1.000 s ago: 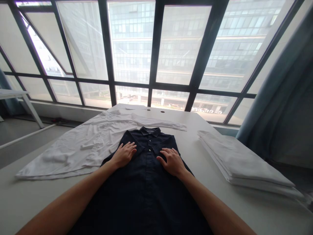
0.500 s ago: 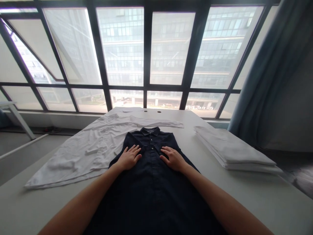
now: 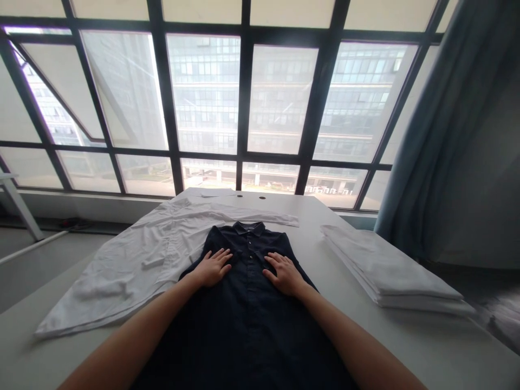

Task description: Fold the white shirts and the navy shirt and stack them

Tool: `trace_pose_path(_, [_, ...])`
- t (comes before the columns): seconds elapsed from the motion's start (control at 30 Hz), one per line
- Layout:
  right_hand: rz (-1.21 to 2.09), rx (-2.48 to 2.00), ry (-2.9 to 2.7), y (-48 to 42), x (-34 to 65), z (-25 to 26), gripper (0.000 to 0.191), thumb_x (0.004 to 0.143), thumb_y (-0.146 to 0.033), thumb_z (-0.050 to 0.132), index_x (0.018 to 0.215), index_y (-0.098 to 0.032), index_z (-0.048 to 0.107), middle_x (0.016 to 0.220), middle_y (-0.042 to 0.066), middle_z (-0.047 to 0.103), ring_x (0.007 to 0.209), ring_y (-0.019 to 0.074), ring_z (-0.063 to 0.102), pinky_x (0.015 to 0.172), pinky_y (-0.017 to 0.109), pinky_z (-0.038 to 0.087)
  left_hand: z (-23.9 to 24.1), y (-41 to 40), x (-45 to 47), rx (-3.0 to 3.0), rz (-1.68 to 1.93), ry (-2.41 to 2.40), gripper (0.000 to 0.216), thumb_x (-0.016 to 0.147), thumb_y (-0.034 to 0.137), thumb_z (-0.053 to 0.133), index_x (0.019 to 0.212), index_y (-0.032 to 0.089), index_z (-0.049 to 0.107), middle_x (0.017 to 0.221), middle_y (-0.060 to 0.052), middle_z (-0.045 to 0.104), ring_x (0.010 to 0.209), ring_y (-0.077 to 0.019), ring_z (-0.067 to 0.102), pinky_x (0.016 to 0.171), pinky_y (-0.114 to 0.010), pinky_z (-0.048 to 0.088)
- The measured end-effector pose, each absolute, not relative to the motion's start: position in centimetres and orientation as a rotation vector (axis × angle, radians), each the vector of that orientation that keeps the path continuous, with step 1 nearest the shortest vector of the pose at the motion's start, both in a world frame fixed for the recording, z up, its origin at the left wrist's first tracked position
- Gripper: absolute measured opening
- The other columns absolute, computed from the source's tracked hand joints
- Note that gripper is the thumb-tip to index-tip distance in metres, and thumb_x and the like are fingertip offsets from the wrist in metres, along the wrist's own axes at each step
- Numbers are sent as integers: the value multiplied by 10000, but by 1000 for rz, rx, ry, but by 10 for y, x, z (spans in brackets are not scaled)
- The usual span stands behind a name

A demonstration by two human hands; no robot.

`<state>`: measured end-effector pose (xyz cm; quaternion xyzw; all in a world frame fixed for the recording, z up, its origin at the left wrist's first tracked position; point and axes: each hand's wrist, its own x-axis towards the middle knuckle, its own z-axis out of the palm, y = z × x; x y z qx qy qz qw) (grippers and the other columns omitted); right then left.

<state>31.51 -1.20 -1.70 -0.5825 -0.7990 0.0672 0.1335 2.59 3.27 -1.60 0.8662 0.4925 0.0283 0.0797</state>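
A dark navy buttoned shirt (image 3: 247,314) lies flat on the white table (image 3: 426,346), its collar pointing away from me. My left hand (image 3: 214,267) rests flat on the shirt's chest left of the button line, fingers stretched out. My right hand (image 3: 284,273) lies flat on the other side of the buttons, fingers spread. Neither hand holds anything. A white shirt (image 3: 134,265) is spread out to the left, partly under the dark shirt.
A stack of folded white cloth (image 3: 390,271) sits at the right of the table. Large windows (image 3: 244,108) stand behind the table's far edge. A blue-grey curtain (image 3: 450,135) hangs at the right. Part of another white table (image 3: 12,195) shows at far left.
Both hands have stayed flat on the dark shirt's chest, shifting only slightly. The camera has tilted up a little, showing more window.
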Motion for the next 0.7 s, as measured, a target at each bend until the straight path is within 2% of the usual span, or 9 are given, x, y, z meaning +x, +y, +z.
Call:
trace_pose_path(0.2, [171,-1687,-2335,17,318,-16,612,932,-530,424,1445,-201,475,1538,91,400,1438,256,304,1183,430,188,-16,53,30,2621,96,1488,538,1004,446,269,1509,272,336,1604,-53,231,1489,-226,167,1176,-540,134])
trace_pose_path(0.37, [109,-1744,-2409,-1,317,-15,701,950,-602,324,1500,-171,381,1589,105,292,1474,279,211,1188,472,140,-18,32,30,2655,222,1552,552,1013,438,236,1511,221,338,1595,-76,265,1479,-231,208,1175,-504,193])
trace_pose_path(0.5, [23,-1873,-2367,-36,324,-16,724,956,-615,263,1530,-177,309,1611,100,231,1491,295,139,1179,534,104,-22,2,7,2680,310,1660,548,994,434,294,1487,213,385,1586,-90,287,1477,-256,214,1177,-516,186])
trace_pose_path(0.6, [-14,-2089,-2199,-63,337,-17,737,941,-583,330,1534,-147,287,1607,135,229,1477,318,179,1161,533,178,-26,-26,-18,2654,316,1773,570,971,441,349,1473,180,409,1585,-116,281,1476,-269,215,1184,-500,180])
trace_pose_path(0.7, [79,-2275,-2018,-87,353,-18,778,915,-588,386,1512,-94,314,1557,207,314,1419,351,316,1108,488,311,-29,-59,-36,2614,300,1857,601,964,447,364,1473,131,403,1591,-142,255,1481,-272,195,1190,-449,187])
